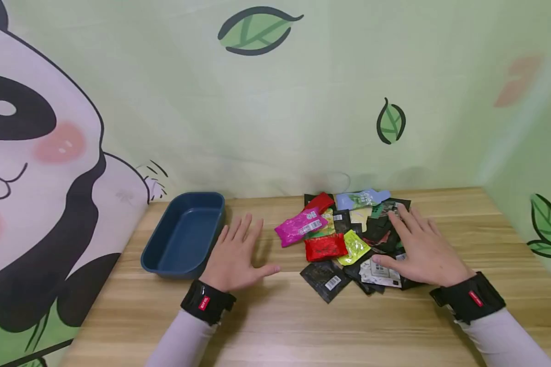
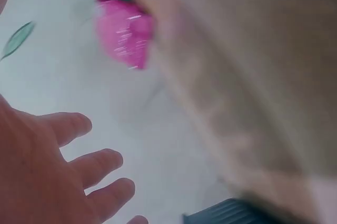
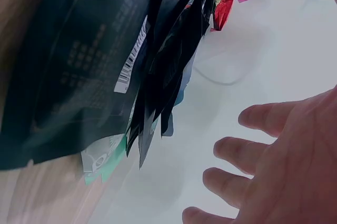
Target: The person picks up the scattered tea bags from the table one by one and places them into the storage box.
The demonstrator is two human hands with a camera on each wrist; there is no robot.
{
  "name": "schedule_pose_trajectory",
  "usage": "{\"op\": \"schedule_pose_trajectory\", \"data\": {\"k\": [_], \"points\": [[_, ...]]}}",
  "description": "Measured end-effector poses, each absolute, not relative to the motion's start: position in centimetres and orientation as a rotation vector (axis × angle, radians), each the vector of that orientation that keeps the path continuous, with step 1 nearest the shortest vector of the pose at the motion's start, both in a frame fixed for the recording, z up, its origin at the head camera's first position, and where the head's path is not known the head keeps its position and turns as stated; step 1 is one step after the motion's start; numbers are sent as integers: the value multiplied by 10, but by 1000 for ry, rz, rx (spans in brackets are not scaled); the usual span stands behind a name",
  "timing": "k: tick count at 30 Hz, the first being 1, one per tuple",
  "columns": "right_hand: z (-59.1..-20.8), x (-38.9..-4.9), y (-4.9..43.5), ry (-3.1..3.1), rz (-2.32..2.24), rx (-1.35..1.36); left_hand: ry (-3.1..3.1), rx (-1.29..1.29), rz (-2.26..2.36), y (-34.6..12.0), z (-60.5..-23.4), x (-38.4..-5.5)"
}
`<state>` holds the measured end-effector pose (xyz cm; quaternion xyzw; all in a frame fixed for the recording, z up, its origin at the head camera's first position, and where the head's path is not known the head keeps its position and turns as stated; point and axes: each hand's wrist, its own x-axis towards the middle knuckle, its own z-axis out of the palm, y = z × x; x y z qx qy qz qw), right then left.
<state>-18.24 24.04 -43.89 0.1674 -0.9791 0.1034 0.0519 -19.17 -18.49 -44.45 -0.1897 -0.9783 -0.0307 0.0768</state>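
Observation:
My left hand [image 1: 233, 257], fingers spread and straight, hovers over the table between a dark blue tub [image 1: 183, 239] and a heap of small packets. Spread in the same way, my right hand [image 1: 422, 250] overlaps the right side of that heap in the head view. Neither hand holds anything. Among the packets are a magenta one [image 1: 300, 227], a shiny red one [image 1: 326, 247], a yellow-green one [image 1: 354, 248], a light blue one [image 1: 361, 199], a white one [image 1: 380, 271] and several black ones. A black packet with a barcode [image 3: 84, 71] fills much of the right wrist view.
The wood-grain table [image 1: 294, 331] runs back to a green cloth backdrop [image 1: 303, 127] printed with leaves and a large panda [image 1: 36, 153]. One flat black packet [image 1: 327, 281] lies at the heap's front left edge. The tub stands near the table's left edge.

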Motion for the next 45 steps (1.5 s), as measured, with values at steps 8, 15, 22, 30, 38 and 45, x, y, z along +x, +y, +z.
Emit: {"op": "schedule_pose_trajectory", "data": {"k": [8,15,22,30,38,45], "points": [[-439,-180,245,-2991,308,509,-2874,-586,-277,-219,-396,-188],[-439,-182,241,-2989,314,522,-2894,-424,-333,-298,-380,-207],[-436,-183,239,-2991,346,534,-2983,-120,-356,-367,-386,-206],[-433,-181,243,-2994,350,537,-3113,103,-518,-391,-399,-192],[-437,-183,240,-2974,353,599,-3126,203,-662,-402,-410,-179],[-441,-184,239,-2981,385,595,-2995,205,-738,-402,-422,-179]]}}
